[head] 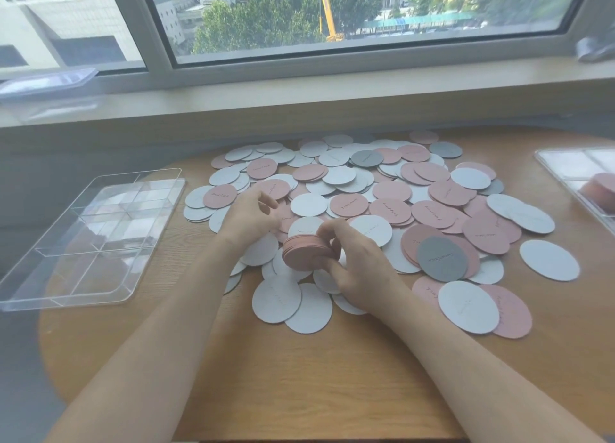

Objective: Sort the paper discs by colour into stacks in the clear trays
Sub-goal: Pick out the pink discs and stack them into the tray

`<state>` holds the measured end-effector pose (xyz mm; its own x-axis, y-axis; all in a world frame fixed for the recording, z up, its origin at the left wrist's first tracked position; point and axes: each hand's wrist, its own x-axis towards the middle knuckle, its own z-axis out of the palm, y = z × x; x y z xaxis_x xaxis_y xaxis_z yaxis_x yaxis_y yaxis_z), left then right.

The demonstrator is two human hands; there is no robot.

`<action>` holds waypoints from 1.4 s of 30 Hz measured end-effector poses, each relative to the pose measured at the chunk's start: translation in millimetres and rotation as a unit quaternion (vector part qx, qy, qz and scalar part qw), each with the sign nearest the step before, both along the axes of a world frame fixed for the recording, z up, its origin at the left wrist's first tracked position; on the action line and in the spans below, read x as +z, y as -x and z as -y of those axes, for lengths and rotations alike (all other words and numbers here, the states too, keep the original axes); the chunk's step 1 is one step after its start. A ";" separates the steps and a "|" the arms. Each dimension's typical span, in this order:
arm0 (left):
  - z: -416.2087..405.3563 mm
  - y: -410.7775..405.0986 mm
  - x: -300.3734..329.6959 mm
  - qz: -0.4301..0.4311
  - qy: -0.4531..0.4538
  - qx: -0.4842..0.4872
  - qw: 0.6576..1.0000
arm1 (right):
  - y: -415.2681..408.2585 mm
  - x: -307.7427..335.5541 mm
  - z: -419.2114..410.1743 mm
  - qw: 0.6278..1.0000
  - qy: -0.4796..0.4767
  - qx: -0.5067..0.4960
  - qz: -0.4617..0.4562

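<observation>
The right hand (pixel 357 269) holds a stack of pink discs (pixel 307 253) by its rim, thumb and fingers curled round the edge, just above the near middle of the pile of loose paper discs (pixel 382 206). The left hand (pixel 253 216) hovers beside it, fingers loosely bent, holding nothing. The discs look light, thin and stiff enough to lift by the edge; a tall stack may slide apart, so pinching across the rim seems best. Two clear trays: one left (pixel 90 239), one far right (pixel 572 183) already holding pink discs (pixel 600 190). Three grey discs show; pink and white are too many to count
</observation>
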<state>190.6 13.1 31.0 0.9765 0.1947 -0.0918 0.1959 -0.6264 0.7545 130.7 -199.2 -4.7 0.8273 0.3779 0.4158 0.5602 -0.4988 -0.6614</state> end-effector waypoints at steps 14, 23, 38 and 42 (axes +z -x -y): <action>3.8 -0.7 10.1 -0.066 -0.116 -0.025 0.991 | -1.0 -0.3 -0.5 1.000 0.005 -0.006 -0.004; -13.8 21.0 5.7 0.031 0.107 0.017 0.994 | 0.1 0.8 -1.1 1.000 -0.006 -0.002 -0.006; 8.1 83.4 -12.9 0.182 0.192 -0.119 0.957 | -0.8 1.7 -1.7 0.999 -0.002 -0.010 0.033; 8.6 81.8 -23.4 0.182 0.092 -0.171 0.964 | -2.7 0.2 -1.7 0.999 0.001 -0.023 0.029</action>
